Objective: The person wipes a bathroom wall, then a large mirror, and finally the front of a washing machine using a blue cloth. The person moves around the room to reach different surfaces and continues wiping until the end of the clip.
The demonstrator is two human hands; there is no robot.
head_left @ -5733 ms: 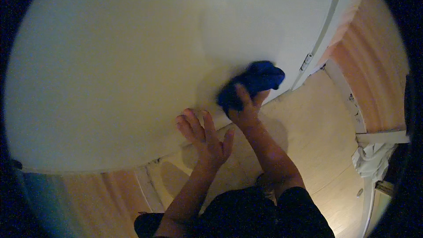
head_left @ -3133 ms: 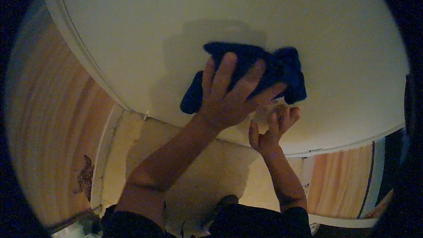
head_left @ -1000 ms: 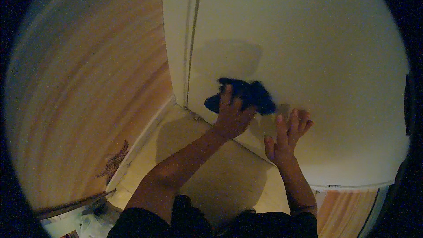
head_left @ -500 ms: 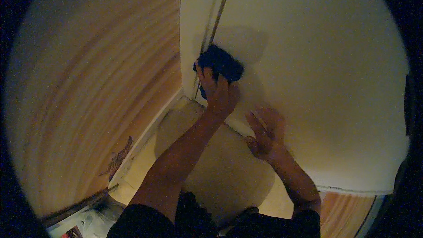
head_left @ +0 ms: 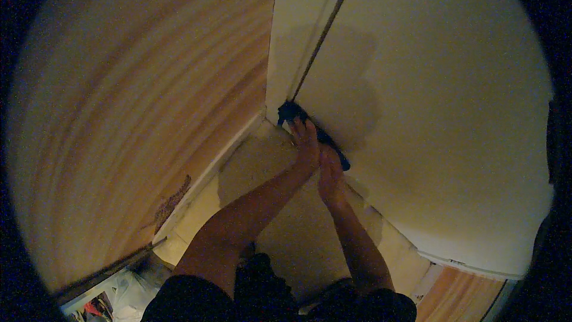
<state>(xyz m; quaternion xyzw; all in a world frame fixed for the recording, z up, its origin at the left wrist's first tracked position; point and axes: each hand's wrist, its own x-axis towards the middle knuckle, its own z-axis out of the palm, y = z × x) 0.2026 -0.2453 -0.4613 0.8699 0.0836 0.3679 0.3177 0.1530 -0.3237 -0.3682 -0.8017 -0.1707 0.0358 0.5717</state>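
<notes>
A dark blue cloth (head_left: 292,110) lies stretched along the bottom of a white door-like panel (head_left: 441,113), near the corner with the wall. My left hand (head_left: 305,141) presses the cloth's upper left part, its fingers bent over the fabric. Close beside it, my right hand (head_left: 331,179) is at the cloth's lower right end, fingers close together against it. The right fingertips are partly hidden by the fabric and by my left hand.
At left stands a wood-patterned wall (head_left: 149,113) with a pale baseboard (head_left: 208,172) and a dark worn patch (head_left: 173,203). The pale floor (head_left: 286,214) lies below my arms. A clear plastic bag (head_left: 132,295) sits at the lower left.
The cloth has moved down the panel to its bottom edge and is now stretched out. My left hand has gone down with it; my right hand has moved left to meet the cloth.
</notes>
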